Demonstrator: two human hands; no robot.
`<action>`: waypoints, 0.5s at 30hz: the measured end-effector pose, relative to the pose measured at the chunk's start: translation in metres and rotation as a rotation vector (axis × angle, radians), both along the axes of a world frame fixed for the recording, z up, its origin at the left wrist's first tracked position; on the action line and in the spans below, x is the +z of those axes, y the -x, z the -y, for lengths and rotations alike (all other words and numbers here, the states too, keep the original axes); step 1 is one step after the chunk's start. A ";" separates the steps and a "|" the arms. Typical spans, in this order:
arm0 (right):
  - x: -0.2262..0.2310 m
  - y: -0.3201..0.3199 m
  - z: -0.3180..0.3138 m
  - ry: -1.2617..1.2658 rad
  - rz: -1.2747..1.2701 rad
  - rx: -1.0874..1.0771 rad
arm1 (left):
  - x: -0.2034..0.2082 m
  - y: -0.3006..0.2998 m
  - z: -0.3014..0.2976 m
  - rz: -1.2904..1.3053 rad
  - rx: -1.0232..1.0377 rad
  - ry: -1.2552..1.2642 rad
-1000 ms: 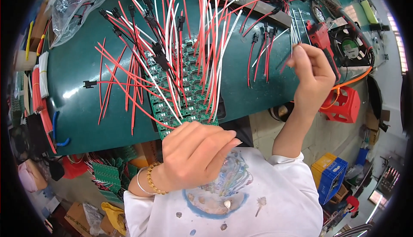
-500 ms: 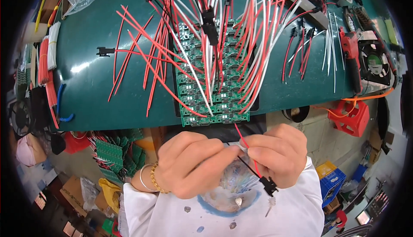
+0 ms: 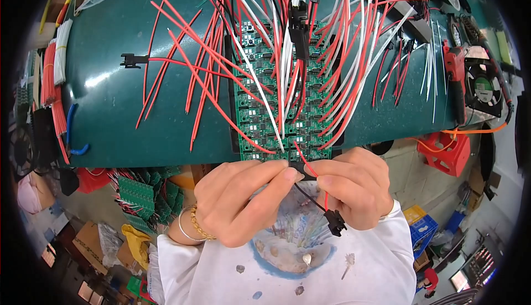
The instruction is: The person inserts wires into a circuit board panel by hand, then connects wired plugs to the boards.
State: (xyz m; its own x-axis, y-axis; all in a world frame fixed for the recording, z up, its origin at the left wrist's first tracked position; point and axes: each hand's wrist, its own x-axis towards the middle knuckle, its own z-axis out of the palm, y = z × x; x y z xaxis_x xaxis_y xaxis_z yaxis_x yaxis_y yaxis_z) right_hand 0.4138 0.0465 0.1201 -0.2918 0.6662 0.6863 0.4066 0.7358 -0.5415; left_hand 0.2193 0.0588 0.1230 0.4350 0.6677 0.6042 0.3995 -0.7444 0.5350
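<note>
In front of me, a panel of green circuit boards [image 3: 260,133] lies near the table's front edge, with many red and white wires fanning up from it. Just at its lower edge, my left hand [image 3: 238,200] is closed in a pinch on the black wire [image 3: 310,197] of a two-wire lead. Between the thumb and forefinger of my right hand [image 3: 354,186] is the red wire [image 3: 302,154], its free end reaching over the panel's lower edge. Both wires run down to a black plug connector [image 3: 335,222] hanging below the fingers.
Loose red wires [image 3: 193,122] and a lead with a black connector [image 3: 134,60] lie left on the green table [image 3: 110,133]. Bundled red and white wires [image 3: 60,50] sit at the far left. A small fan [image 3: 480,86] and a red-handled tool [image 3: 456,75] stand right, above a red stool [image 3: 445,153].
Both hands have moved up, toward the panel, bringing the lead along. The red wire's end now overlaps the panel's lower edge. The panel appears a little further right in the view.
</note>
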 end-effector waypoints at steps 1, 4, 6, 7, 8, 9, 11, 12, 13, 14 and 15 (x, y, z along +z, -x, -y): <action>0.000 0.000 0.000 -0.003 0.006 -0.003 | 0.000 0.000 0.000 0.001 -0.001 0.001; -0.004 0.000 0.000 -0.017 0.000 -0.013 | -0.001 -0.001 -0.001 0.005 -0.009 0.007; -0.004 -0.001 -0.001 -0.029 -0.012 -0.022 | 0.000 -0.001 0.000 -0.011 0.005 0.007; -0.002 -0.002 -0.002 0.006 -0.018 0.006 | 0.000 -0.002 0.000 -0.011 0.002 0.008; -0.001 -0.002 -0.003 0.042 -0.024 0.034 | 0.001 -0.002 0.000 -0.010 0.008 0.023; -0.001 -0.002 -0.004 0.042 -0.024 0.031 | 0.002 -0.002 0.000 -0.009 0.014 0.038; -0.002 -0.001 -0.005 0.025 -0.025 0.002 | 0.004 -0.004 -0.001 -0.008 0.013 0.051; -0.001 -0.001 -0.005 0.023 -0.024 -0.003 | 0.005 -0.004 -0.002 -0.007 0.016 0.065; 0.000 0.000 -0.005 0.024 -0.034 -0.002 | 0.007 -0.005 -0.001 -0.006 0.012 0.063; 0.001 0.000 -0.005 0.023 -0.043 -0.003 | 0.008 -0.006 -0.001 0.009 0.022 0.096; 0.002 0.001 -0.005 0.020 -0.040 -0.009 | 0.011 -0.007 0.000 0.025 0.031 0.128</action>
